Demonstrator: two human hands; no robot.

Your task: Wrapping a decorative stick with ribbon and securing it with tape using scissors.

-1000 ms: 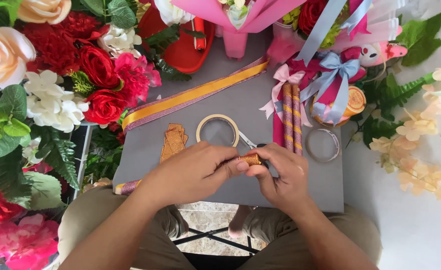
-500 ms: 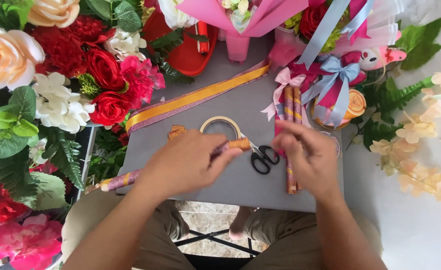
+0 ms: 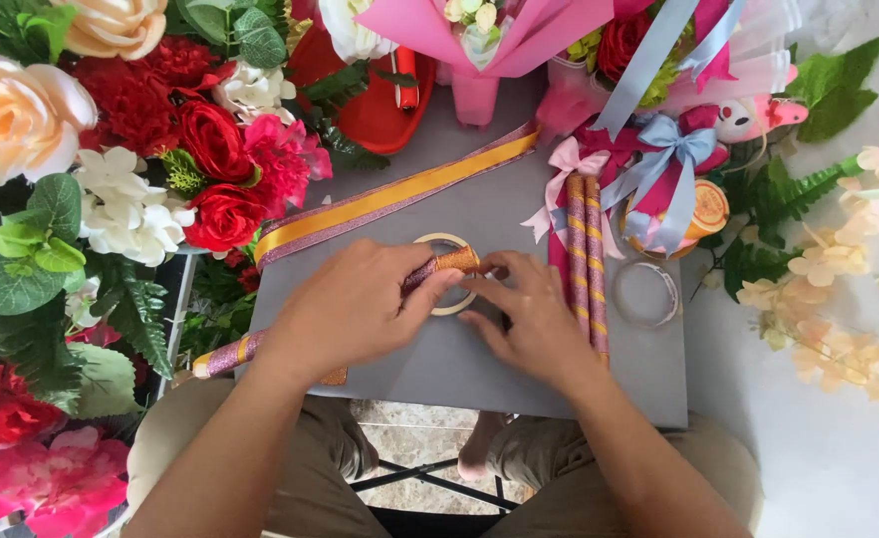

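Note:
My left hand (image 3: 355,304) grips a long stick wrapped in pink and gold ribbon (image 3: 228,353), which runs from the grey board's left edge up to its orange-gold tip (image 3: 456,261). My right hand (image 3: 529,314) touches that tip with its fingers pinched at the end. Under the tip lies a cream tape ring (image 3: 446,241). Both hands rest over the grey board (image 3: 409,214).
Two finished wrapped sticks (image 3: 584,259) lie right of my hands, with a clear tape roll (image 3: 646,294) beside them. A long pink and yellow ribbon strip (image 3: 399,191) crosses the board. Artificial flowers (image 3: 210,149) crowd the left; bouquets with bows (image 3: 658,149) stand behind.
The scissors my right hand held a second ago were laid down and are now hidden. Both hands closed on the tip of the wrapped stick.

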